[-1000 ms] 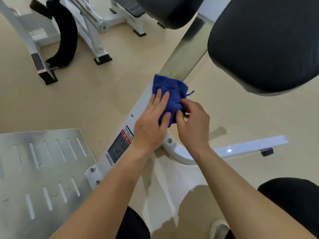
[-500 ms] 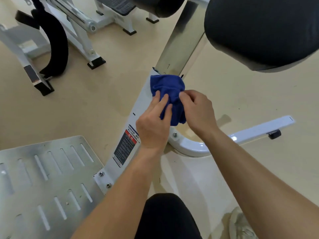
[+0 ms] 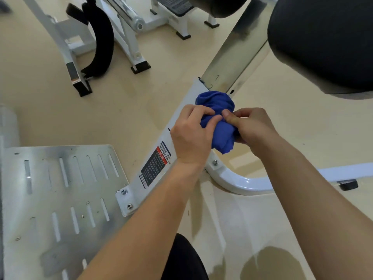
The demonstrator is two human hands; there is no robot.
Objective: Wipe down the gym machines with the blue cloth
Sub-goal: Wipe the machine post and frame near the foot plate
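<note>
View from the head, looking down at the base of a gym machine. The blue cloth [image 3: 219, 122] is bunched into a wad between both hands, over the upper end of the slanted white beam [image 3: 186, 98], just below the point where the steel post [image 3: 232, 49] enters it. Whether the wad touches the beam cannot be told, since the hands cover its underside.

Left hand [image 3: 191, 136]: fingers curled and close together, thumb and forefinger pinching the near side of the cloth; the remaining fingertips are hidden in the folds.

Right hand [image 3: 254, 126]: thumb pressed onto the top of the cloth beside the left thumb, fingers curled under the wad and mostly out of sight.

The post carries the stamped figures 1 and 2; the 2 is partly covered by the cloth. The warning label [image 3: 155, 166] on the beam has print too small to read, and its upper corner lies behind the left wrist. The slotted footplate [image 3: 60, 188] is bolted to the beam's lower end and cut off at the left and bottom edges. The black seat pad [image 3: 323, 37] is cropped at the top right. The curved white tube [image 3: 238, 182] passes behind the right forearm. A second machine [image 3: 129, 37] stands on the beige floor [image 3: 141, 93], only partly in view.
</note>
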